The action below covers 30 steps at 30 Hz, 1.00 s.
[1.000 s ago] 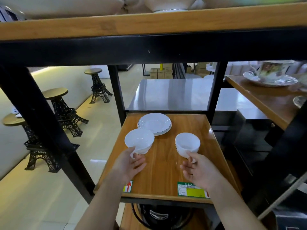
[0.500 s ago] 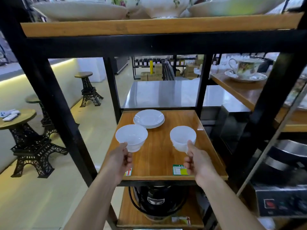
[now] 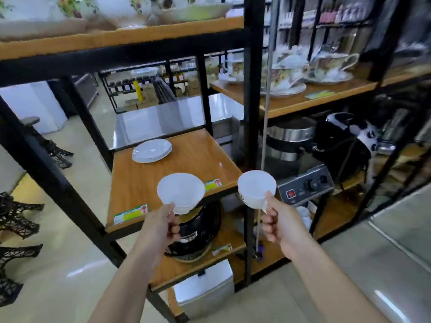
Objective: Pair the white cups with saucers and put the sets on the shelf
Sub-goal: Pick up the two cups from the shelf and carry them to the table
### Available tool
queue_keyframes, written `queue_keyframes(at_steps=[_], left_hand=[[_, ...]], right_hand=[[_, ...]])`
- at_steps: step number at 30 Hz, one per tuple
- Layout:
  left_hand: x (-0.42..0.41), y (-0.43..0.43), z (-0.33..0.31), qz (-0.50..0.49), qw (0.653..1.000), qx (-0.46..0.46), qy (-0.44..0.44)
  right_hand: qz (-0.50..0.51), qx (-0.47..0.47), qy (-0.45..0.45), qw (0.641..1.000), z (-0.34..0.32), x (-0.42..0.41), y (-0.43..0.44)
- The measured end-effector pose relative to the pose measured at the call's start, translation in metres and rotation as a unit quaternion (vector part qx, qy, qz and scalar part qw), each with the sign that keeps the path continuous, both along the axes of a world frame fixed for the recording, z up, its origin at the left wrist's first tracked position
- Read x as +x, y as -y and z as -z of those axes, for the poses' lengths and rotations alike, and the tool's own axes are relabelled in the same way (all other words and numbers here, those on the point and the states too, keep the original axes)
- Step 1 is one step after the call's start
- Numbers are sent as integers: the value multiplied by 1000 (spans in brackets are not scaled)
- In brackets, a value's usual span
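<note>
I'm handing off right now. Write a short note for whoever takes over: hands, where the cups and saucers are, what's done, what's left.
Left hand: holds a white cup by its handle, off the shelf.
Right hand: holds the second white cup the same way, in the air right of the shelf.
Saucers: stacked at the back left of the wooden shelf, nothing on them.
Done: both cups picked up.
Left: separate the saucers, set a cup on each, place both sets on the shelf.
</note>
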<state>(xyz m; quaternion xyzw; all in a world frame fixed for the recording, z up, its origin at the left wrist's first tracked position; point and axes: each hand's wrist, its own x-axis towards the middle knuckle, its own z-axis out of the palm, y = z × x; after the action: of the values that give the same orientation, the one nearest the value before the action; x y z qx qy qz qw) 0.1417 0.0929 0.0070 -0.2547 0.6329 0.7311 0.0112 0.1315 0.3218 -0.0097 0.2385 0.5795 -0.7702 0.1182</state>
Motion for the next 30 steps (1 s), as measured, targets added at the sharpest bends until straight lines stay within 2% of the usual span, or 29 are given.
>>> queue_keyframes(at_steps=[6, 12, 15, 22, 30], left_hand=[[3, -99, 5, 121, 993, -12, 6], [13, -240, 7, 243, 970, -22, -12], [25, -322, 14, 287, 958, 5, -12], [82, -517, 33, 427, 903, 53, 4], [142, -663, 56, 550, 834, 37, 42]], right_hand=[[130, 16, -12, 991, -1, 57, -110], [250, 42, -11, 967, 5, 127, -234], [307, 50, -4, 950, 13, 167, -302], [439, 44, 10, 897, 17, 270, -441], [555, 42, 42, 830, 32, 352, -545]])
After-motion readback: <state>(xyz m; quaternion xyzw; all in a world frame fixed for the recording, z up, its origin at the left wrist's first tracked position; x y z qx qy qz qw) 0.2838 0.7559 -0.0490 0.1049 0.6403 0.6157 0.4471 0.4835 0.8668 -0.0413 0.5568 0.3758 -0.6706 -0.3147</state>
